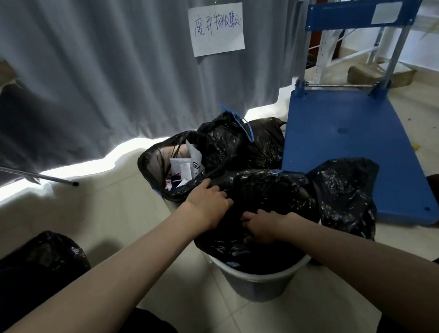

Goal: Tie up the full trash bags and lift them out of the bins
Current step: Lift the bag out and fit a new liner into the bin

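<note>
Head view: two bins on a tiled floor, both hands at the near one.
Tied bag [44,257]: far left on the floor, apparently out of a bin already.
Left hand [209,203]: fingers curled into the near bag [286,199], gathering plastic toward the middle.
Far bag [185,165]: open in its bin, paper waste showing (not yet tied).
Right hand [264,228]: clenched on a fold of the same film, opposing the left.
Near bin [251,281]: bag inside, mouth bunched, unknotted.
Blue cart [348,145]: beside the bins, probably for loading.
</note>
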A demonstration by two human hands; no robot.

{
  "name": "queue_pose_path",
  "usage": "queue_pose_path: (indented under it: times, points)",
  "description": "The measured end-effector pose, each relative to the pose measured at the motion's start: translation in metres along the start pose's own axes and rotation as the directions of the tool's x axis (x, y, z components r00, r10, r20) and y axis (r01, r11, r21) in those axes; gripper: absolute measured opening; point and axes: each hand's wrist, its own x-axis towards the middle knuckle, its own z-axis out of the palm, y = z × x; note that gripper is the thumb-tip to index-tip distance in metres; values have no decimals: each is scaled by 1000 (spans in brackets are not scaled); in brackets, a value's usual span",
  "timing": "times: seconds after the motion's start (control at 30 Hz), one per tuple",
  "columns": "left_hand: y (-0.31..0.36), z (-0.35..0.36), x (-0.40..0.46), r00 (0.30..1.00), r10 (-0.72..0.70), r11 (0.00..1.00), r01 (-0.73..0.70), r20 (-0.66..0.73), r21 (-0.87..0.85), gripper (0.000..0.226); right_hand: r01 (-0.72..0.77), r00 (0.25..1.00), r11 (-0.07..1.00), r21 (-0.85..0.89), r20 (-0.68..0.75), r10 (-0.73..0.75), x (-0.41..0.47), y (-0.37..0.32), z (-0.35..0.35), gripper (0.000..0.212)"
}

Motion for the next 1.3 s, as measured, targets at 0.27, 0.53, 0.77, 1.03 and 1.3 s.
queue_pose_path:
  times: [0.27,0.53,0.77,1.03,1.3]
  points:
    - [2,-1,-6,991,-104,990,111,-82,82,37,-208,974,978,10,100,206,-6,25,-3,50]
    - [0,-11,-2,930,-241,958,181,-279,-223,34,-287,927,942,177,-198,320,-15,15,-23,45]
    - [-7,-14,-4,900,-396,761,210,-184,-613,23,-172,762,972,157,-604,233,-20,9,-31,23]
    - [-36,-16,-4,869,-450,755,248,-204,-607,17,-191,750,965,182,-606,263,-15,27,-33,34]
    - [-37,-2,1,854,-491,853,432,-173,-291,38,-204,663,935,289,-662,349,-15,31,-38,30]
